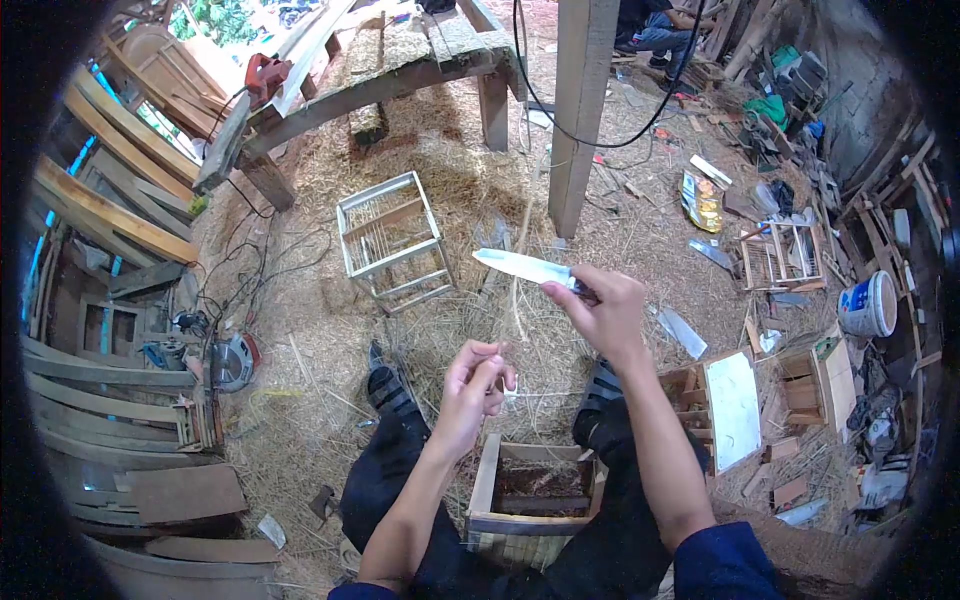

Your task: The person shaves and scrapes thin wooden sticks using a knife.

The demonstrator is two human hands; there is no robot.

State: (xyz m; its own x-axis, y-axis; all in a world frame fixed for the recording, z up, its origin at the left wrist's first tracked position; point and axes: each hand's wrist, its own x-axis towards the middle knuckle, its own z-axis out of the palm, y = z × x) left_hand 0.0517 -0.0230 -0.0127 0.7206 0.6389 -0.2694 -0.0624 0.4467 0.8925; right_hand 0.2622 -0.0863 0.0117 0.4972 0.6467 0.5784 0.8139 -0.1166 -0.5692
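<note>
My right hand [605, 308] is closed around the handle of a knife [522, 267], its broad pale blade pointing left. Lower and to the left, my left hand [470, 388] is closed in a pinch. From its fingers a thin pale stick [548, 394] reaches to the right; the gripped end is hidden. The blade is apart from the left hand. A thin curled strip [518, 305] shows between the hands, below the blade. Between my legs stands a small wooden frame [528, 522], with a cage-like wooden frame [395, 240] farther off on the floor.
Shavings cover the floor. Ahead are a wooden post [583, 120] and a rough workbench [390, 90]. A circular saw [236, 362] with cables lies left, near stacked curved boards [120, 215]. Right are a white bucket [868, 305] and small wooden frames [782, 255]. Another person [660, 35] sits far back.
</note>
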